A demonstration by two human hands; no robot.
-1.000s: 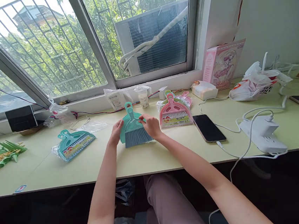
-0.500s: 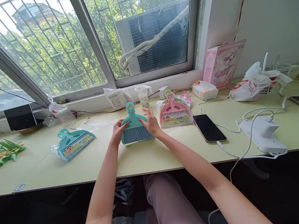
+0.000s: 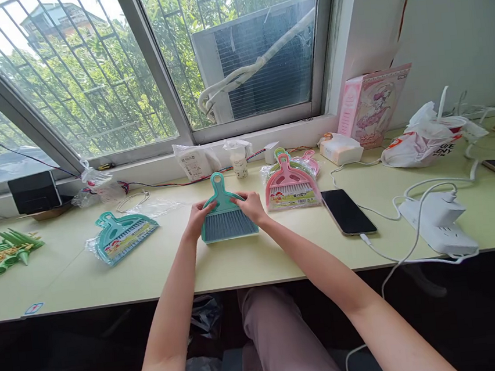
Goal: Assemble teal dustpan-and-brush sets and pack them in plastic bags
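Observation:
A teal brush and dustpan set (image 3: 228, 223) with grey bristles is in front of me, its ringed handle pointing toward the window. My left hand (image 3: 198, 216) grips its left edge, thumb on top. On the right edge my right hand (image 3: 251, 206) is closed in the same way, with the thumb on the front and the fingers partly hidden behind. To the left lies a wrapped teal set (image 3: 126, 237) with a printed label. Just right of my right hand are wrapped pink sets (image 3: 292, 188), with a green handle ring showing behind.
A black phone (image 3: 348, 212) on a cable and a white power strip (image 3: 439, 228) lie to the right. Green stick-like pieces (image 3: 12, 250) lie far left, beside part of another person's hand. A cup (image 3: 239, 164) stands near the sill.
The fingers of my right hand, raised before, have folded down around the right edge of the teal set. The set has shifted slightly downward in view.

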